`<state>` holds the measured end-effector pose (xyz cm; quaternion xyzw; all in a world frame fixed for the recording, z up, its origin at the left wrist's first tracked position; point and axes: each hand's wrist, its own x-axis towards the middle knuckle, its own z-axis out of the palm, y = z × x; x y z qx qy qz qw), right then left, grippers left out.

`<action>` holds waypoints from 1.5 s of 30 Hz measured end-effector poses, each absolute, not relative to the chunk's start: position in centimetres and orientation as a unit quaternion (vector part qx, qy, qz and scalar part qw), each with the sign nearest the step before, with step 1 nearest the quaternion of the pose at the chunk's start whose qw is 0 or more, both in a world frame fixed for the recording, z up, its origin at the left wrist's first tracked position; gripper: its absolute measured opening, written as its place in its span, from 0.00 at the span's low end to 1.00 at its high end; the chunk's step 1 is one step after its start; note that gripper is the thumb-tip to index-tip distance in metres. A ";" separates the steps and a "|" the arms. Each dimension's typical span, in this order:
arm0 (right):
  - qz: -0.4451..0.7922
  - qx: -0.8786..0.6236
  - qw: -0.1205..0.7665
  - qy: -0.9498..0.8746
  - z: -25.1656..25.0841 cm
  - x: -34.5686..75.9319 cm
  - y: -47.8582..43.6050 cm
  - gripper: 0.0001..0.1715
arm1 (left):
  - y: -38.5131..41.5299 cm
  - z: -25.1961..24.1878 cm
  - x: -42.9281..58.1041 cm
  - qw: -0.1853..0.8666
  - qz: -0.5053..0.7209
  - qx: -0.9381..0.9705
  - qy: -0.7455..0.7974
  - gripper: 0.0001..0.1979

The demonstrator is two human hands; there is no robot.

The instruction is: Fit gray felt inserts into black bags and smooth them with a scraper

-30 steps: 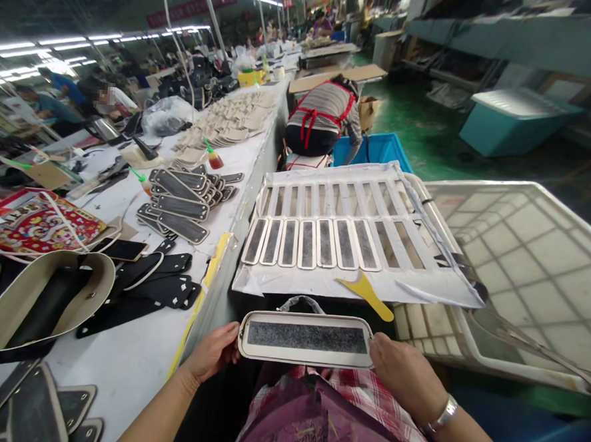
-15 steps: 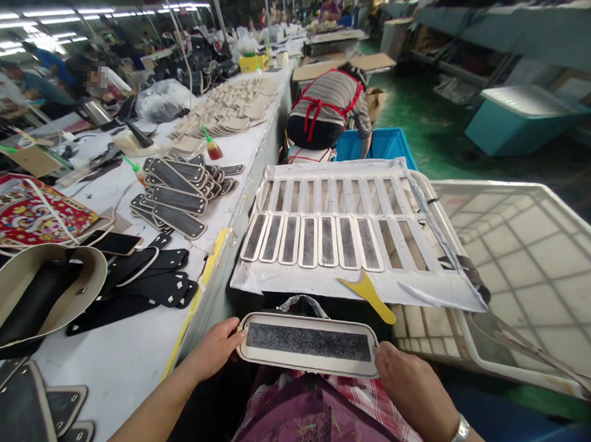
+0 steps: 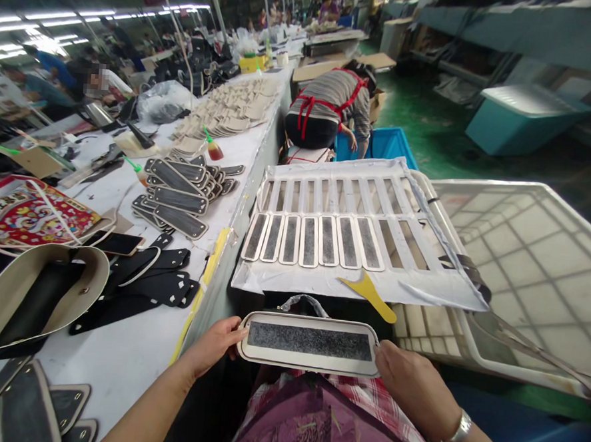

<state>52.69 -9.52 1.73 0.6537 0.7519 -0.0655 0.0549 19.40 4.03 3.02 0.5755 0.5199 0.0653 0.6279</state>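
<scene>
Between my hands is a cream bag (image 3: 311, 342) whose long, rounded panel faces up, with a speckled dark strip along its middle. A handle (image 3: 304, 305) wrapped in clear plastic arches at its far side. My left hand (image 3: 220, 343) grips the left end, thumb on top. Around the right end my right hand (image 3: 401, 371) is closed, its fingertips partly hidden. Beyond the bag, several cream-edged panels (image 3: 309, 242) with dark centres lie in a row on a white slotted rack (image 3: 422, 282). A yellow spatula (image 3: 371, 297) rests at the rack's near edge.
On the left bench (image 3: 131, 364) are stacked dark panels (image 3: 179, 197), an open bag body (image 3: 88, 288), black pieces and a red printed bag (image 3: 40, 212). A white crate (image 3: 533, 262) stands to the right. Ahead, a co-worker (image 3: 327, 106) bends over a blue bin (image 3: 390, 147).
My hands and the bag have barely moved. The co-worker ahead has shifted slightly right, and another of their hands now shows by the blue bin.
</scene>
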 end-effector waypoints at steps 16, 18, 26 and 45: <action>-0.141 0.691 0.083 0.704 2.6 52.4 -9.0 0.11 | 4.5 4.8 20.3 0.339 -0.065 0.787 0.511 0.07; -0.162 0.708 0.083 0.682 3.4 52.3 -9.0 0.10 | 4.1 5.1 20.5 0.271 -0.064 0.822 0.497 0.06; -0.188 0.771 0.057 0.606 4.0 51.9 -8.9 0.15 | 1.3 4.7 23.7 0.174 0.150 0.899 0.374 0.11; -0.423 0.777 -0.220 0.410 2.0 51.9 -9.7 0.21 | -1.8 2.8 34.1 0.179 -0.048 0.965 0.188 0.27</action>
